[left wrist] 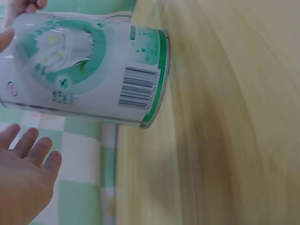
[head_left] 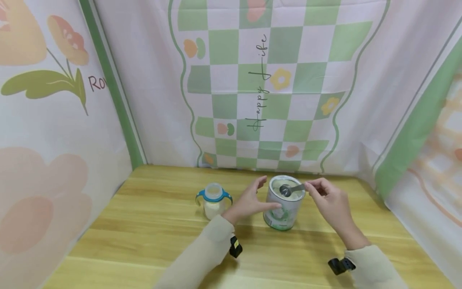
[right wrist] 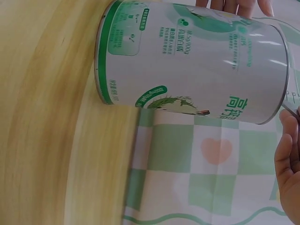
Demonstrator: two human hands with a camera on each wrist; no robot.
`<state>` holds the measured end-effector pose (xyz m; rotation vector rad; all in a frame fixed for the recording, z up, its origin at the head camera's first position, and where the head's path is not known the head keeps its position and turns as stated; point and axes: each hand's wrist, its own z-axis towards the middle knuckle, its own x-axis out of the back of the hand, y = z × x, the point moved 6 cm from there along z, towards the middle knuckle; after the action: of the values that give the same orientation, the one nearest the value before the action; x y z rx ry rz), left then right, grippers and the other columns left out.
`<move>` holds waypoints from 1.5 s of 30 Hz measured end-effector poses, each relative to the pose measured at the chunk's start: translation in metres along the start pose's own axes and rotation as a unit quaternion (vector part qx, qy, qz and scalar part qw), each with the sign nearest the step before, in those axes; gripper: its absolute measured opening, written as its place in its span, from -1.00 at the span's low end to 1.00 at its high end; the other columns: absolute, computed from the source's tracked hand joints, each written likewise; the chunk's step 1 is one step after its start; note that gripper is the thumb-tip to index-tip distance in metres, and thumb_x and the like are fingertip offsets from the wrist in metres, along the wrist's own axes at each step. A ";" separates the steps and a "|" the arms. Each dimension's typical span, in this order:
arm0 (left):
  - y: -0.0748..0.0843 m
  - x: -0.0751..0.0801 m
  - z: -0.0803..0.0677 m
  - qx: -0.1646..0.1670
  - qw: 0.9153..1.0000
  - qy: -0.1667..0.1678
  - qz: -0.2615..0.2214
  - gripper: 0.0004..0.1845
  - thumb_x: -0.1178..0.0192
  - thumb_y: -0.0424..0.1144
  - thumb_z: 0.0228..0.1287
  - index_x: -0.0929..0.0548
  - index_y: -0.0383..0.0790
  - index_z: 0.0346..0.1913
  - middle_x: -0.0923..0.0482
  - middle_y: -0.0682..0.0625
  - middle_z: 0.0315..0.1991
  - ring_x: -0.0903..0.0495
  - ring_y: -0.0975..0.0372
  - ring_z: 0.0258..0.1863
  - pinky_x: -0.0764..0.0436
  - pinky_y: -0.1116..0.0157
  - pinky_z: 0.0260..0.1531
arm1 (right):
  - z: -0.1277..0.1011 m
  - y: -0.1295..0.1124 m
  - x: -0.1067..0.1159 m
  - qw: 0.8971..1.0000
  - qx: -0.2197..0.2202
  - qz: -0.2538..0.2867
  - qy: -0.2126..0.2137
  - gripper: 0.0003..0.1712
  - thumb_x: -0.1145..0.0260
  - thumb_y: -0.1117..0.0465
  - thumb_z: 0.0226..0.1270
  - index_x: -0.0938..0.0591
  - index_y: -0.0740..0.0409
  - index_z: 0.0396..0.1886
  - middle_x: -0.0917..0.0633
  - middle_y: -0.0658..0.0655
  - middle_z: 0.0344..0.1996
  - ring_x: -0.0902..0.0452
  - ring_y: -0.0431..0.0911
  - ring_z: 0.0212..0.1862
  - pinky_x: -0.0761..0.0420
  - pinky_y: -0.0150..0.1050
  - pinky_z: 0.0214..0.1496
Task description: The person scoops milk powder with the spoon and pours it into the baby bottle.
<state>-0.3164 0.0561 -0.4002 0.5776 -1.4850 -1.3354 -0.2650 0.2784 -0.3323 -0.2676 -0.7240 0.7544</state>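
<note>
- The backdrop cloth, pale with a green-and-white check panel, small flowers and hearts and the words "Happy Life", hangs across the far side; flowered cloths close in the left and right.
- The table is light yellow wood with a plain grain running left to right.
- The tin stands upright near the middle of the table, a little right of centre. It is a round metal can with its lid off, white with a green band at the bottom rim, a green ring design with white flowers, a barcode and printed text on its side; pale powder fills it close to the top.
- The left hand is just left of the tin, fingers straight and loosely spread, the thumb tip touching the tin's wall and the other fingers standing free of it.
- The right hand is at the tin's right rim, thumb and fingertips pinching the end of the spoon's handle.
- The baby bottle stands left of the left hand, near it but apart: low, clear, uncapped, with blue side handles and white powder in the bottom.
- The spoon is small and metal, its bowl held over the tin's open mouth above the powder.
</note>
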 end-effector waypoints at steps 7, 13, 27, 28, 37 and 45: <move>-0.003 -0.010 0.009 -0.008 1.000 0.006 -0.013 0.19 -0.60 0.08 -0.04 -0.07 0.00 0.59 -0.14 0.14 0.52 -0.18 0.17 0.46 -0.24 -0.06 0.35 | -0.001 -0.003 -0.001 0.999 0.035 0.002 0.013 -0.93 -0.45 0.40 0.26 -0.70 0.21 -0.34 -0.69 0.00 -0.52 -0.50 -0.36 -0.47 -0.48 -0.60 -0.43; -0.002 -0.020 0.017 -0.025 0.999 0.010 -0.031 0.21 -0.63 0.05 -0.08 -0.08 0.00 0.59 -0.26 0.17 0.43 -0.29 0.22 0.38 -0.29 -0.01 0.33 | 0.000 -0.002 -0.002 0.999 0.032 0.005 0.018 -0.94 -0.44 0.39 0.28 -0.69 0.21 -0.34 -0.70 0.00 -0.51 -0.49 -0.36 -0.46 -0.47 -0.61 -0.41; 0.005 -0.033 0.020 -0.069 0.994 0.007 -0.089 -0.03 -0.61 -0.13 0.00 -0.26 0.12 0.45 -0.45 0.16 0.21 -0.50 0.30 0.13 -0.49 0.22 0.12 | 0.002 -0.004 -0.005 0.996 0.083 -0.024 0.022 -0.86 -0.48 0.47 0.17 -0.69 0.24 -0.35 -0.71 0.03 -0.50 -0.52 -0.26 -0.47 -0.44 -0.60 -0.46; 0.004 -0.034 0.020 -0.060 0.994 0.010 -0.086 -0.02 -0.61 -0.12 0.00 -0.25 0.10 0.45 -0.44 0.18 0.20 -0.50 0.31 0.13 -0.49 0.22 0.11 | 0.002 -0.004 -0.006 0.995 0.090 -0.028 0.020 -0.85 -0.49 0.48 0.15 -0.69 0.24 -0.35 -0.70 0.02 -0.51 -0.51 -0.26 -0.48 -0.42 -0.59 -0.48; -0.004 -0.038 0.021 -0.040 0.995 0.002 -0.095 -0.05 -0.60 -0.11 0.02 -0.25 0.08 0.44 -0.43 0.20 0.19 -0.49 0.31 0.13 -0.49 0.21 0.10 | 0.007 -0.010 -0.008 0.986 0.162 -0.038 -0.004 -0.70 -0.54 0.53 -0.02 -0.69 0.20 -0.30 -0.62 -0.09 -0.53 -0.43 -0.24 -0.50 -0.34 -0.50 -0.49; -0.004 -0.039 0.022 -0.044 0.994 -0.008 -0.097 -0.04 -0.59 -0.11 0.04 -0.23 0.07 0.46 -0.44 0.18 0.20 -0.50 0.30 0.13 -0.50 0.20 0.11 | 0.011 -0.015 -0.008 0.976 0.202 -0.064 -0.044 -0.68 -0.55 0.51 -0.04 -0.69 0.15 -0.32 -0.64 -0.08 -0.49 -0.50 -0.23 -0.46 -0.50 -0.40 -0.43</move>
<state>-0.3224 0.0974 -0.4154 0.6675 -1.4024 -1.5506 -0.2682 0.2622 -0.3213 0.1820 -0.6481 0.7766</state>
